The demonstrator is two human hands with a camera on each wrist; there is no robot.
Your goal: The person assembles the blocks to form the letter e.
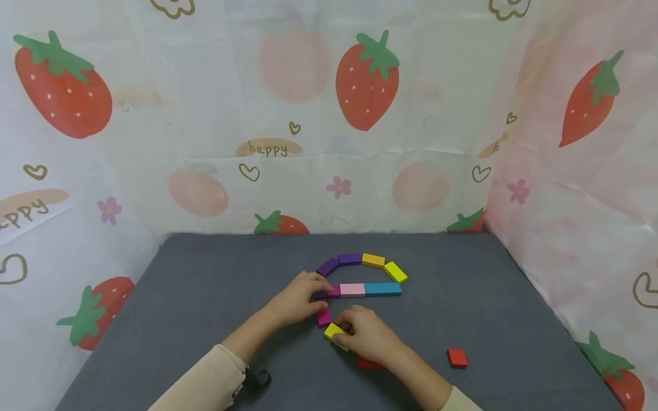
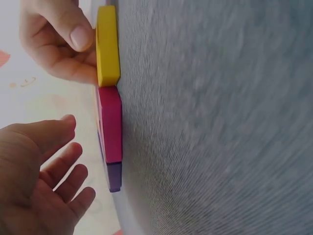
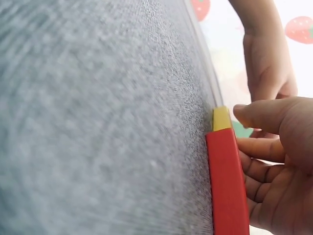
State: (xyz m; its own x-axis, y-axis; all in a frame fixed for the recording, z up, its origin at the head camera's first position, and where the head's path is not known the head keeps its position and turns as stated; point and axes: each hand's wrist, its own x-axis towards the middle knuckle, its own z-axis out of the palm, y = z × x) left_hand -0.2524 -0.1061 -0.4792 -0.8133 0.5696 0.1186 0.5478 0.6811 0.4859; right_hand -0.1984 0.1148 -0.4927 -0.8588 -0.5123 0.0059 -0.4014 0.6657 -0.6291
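Observation:
With thumb and fingers, my right hand [image 1: 371, 335] pinches a yellow block [image 1: 332, 330] lying at the lower end of a magenta block [image 1: 324, 317]. In the left wrist view the yellow block [image 2: 108, 49] meets the magenta one [image 2: 111, 125] end to end. Above these, my left hand [image 1: 298, 298] hovers around the left end of a row, fingers relaxed and holding nothing. That row has a small magenta block [image 1: 335, 291], a pink block [image 1: 352, 290] and a blue block [image 1: 383, 289]. Partly hidden beneath my right hand is a red block [image 1: 369, 363].
Over the row curves an arc of two purple blocks [image 1: 350, 259], an orange-yellow block [image 1: 373, 260] and a yellow one. A separate red block [image 1: 457, 358] lies to the right on the grey table [image 1: 493, 302]. Strawberry-printed cloth [image 1: 421, 131] walls the back and sides.

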